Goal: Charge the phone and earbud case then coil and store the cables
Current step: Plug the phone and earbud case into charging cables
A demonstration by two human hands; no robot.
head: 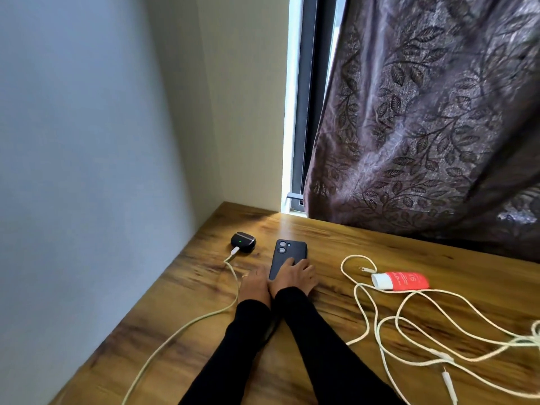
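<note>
On the wooden table (187,287), one phone (287,255) under right hand (293,277) fingers spread, left hand (254,285) state unclear, one earbud case (243,242).

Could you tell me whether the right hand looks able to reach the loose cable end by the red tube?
Probably yes. The right hand rests on the phone, and only bare table lies between it and the cable end beside the red tube.
</note>
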